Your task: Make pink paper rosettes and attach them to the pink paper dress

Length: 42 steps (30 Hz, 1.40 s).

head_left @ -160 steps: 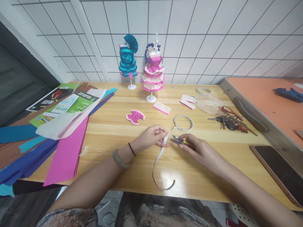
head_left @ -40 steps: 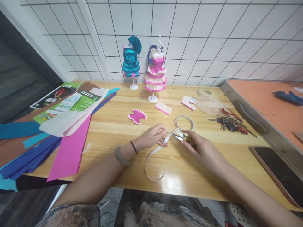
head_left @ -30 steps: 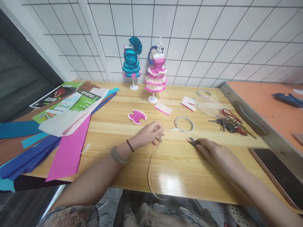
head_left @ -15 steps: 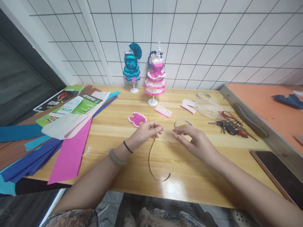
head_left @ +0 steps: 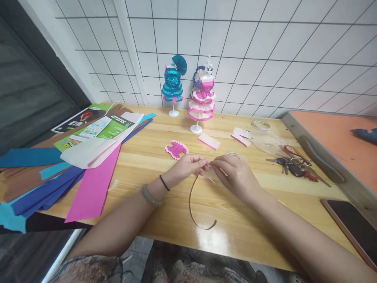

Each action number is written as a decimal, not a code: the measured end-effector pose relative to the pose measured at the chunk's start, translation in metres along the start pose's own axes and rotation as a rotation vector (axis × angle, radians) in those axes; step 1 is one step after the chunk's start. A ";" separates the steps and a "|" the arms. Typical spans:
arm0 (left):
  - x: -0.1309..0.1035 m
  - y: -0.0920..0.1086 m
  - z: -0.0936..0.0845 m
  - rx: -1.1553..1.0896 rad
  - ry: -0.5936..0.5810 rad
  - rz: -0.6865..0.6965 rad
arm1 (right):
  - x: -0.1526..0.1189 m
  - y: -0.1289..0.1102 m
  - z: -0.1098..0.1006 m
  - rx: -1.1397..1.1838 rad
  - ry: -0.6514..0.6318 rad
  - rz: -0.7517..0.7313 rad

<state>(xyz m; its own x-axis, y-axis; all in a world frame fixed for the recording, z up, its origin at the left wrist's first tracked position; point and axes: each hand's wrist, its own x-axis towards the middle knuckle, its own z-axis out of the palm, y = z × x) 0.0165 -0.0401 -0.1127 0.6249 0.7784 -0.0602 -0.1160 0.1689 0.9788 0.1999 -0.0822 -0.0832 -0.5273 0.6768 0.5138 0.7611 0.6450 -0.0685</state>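
Observation:
My left hand [head_left: 193,164] is closed in a pinch, and a narrow brownish strip [head_left: 191,202] hangs from it in a curve down to the tabletop. My right hand [head_left: 237,173] is closed too, its thumb and fingertips meeting those of the left. What lies between the right fingertips is too small to make out. A thin pale sliver [head_left: 209,179] sticks out below the joined fingers. Just beyond the left hand lies a small pink pleated paper piece [head_left: 176,149] with a white ruffled edge. A tape roll [head_left: 232,153] is mostly hidden behind the right hand.
Two doll stands wear paper dresses, one teal [head_left: 172,84], one pink and white [head_left: 202,102]. Paper strips [head_left: 91,192] and packaging [head_left: 103,127] cover the left side. White-and-pink scraps [head_left: 209,141], another tape roll [head_left: 260,125], keys [head_left: 294,167] and a phone [head_left: 350,224] lie rightward.
My right hand has moved left, closing the gap to my left hand so the fingertips meet. The whole view has shifted slightly, with the scene now further right.

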 end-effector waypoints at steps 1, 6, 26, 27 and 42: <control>0.000 0.000 0.001 -0.051 -0.002 -0.017 | -0.001 0.000 0.000 -0.014 0.003 -0.002; -0.002 0.004 0.004 -0.339 -0.052 -0.066 | -0.004 0.002 0.001 -0.086 0.024 -0.011; -0.003 0.008 0.002 -0.375 -0.086 -0.126 | -0.001 0.010 0.000 0.387 -0.018 0.312; -0.004 0.008 0.002 -0.377 -0.085 -0.130 | -0.002 0.010 0.001 0.335 0.001 0.252; -0.004 0.009 0.004 -0.272 -0.083 -0.095 | 0.003 0.019 0.000 0.388 -0.054 0.479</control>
<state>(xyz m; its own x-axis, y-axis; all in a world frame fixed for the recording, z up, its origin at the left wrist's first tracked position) 0.0159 -0.0443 -0.1030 0.7028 0.7009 -0.1220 -0.2494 0.4033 0.8804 0.2127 -0.0682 -0.0834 -0.1870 0.9336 0.3058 0.7307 0.3402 -0.5919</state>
